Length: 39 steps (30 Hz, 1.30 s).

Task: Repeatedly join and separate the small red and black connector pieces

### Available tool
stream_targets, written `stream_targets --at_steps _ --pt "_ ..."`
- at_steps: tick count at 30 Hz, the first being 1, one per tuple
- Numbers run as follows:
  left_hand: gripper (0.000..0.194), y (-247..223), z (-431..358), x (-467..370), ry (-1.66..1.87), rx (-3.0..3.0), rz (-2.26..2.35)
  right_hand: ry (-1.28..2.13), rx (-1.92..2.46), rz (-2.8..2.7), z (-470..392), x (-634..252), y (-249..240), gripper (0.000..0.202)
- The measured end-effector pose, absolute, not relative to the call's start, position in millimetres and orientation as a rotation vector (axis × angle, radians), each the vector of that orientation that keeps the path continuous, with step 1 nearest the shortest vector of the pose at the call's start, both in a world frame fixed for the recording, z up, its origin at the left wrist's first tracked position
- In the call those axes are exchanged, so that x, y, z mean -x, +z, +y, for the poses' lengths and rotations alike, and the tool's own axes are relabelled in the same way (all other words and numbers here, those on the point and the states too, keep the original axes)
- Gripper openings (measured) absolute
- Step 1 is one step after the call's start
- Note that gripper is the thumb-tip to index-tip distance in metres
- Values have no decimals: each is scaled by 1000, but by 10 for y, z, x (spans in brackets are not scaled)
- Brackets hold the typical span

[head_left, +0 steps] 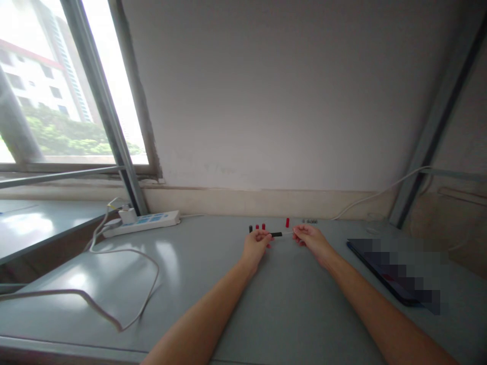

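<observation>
My left hand (pixel 255 248) is closed in a pinch on a small black cylinder (pixel 276 234), which points to the right. From its right end a thin pale rod (pixel 288 232) runs across to my right hand (pixel 309 238), whose fingertips are closed on the rod's other end. Just beyond my left hand stand a short black piece (pixel 250 229), a small red piece (pixel 257 226) and a second red piece (pixel 264 226). Another upright red piece (pixel 287 222) stands behind the rod. Several tiny metallic pieces (pixel 310 221) lie in a row beyond my right hand.
At the left, a white power strip (pixel 152 221) with a plugged-in adapter rests on the grey table (pixel 182 314). Its cable (pixel 157 274) loops over the tabletop. A dark flat device (pixel 384 274), partly pixelated, lies to the right. A wall (pixel 266 101) closes the back.
</observation>
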<state>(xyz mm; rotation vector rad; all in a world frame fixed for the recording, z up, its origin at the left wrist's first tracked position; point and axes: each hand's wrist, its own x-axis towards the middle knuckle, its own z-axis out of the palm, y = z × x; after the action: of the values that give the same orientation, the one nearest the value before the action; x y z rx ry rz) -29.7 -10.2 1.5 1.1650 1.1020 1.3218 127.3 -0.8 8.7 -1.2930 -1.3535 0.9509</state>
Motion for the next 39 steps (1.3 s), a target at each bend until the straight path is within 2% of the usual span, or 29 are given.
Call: stream_targets --at_steps 4,10,15,19,26,39 --pt "7 9 -118 281 1286 -1216 1039 1070 1223 -1379 -19 -1223 53 18" --pt "5 79 -127 262 1380 -1232 1138 994 1160 -1611 -2 -1211 18 14" --pt "3 -34 -14 295 1493 -1467 1119 593 1247 -1933 -13 -1103 13 4" --pt "12 -108 60 325 1497 -1582 1197 301 1426 -2059 105 -1016 43 6" --pt "8 -42 93 448 1497 -1678 1560 464 1591 -1856 438 -894 -11 8" --pt "14 -76 53 442 1400 -1828 1610 384 1788 -1862 536 -741 -88 17"
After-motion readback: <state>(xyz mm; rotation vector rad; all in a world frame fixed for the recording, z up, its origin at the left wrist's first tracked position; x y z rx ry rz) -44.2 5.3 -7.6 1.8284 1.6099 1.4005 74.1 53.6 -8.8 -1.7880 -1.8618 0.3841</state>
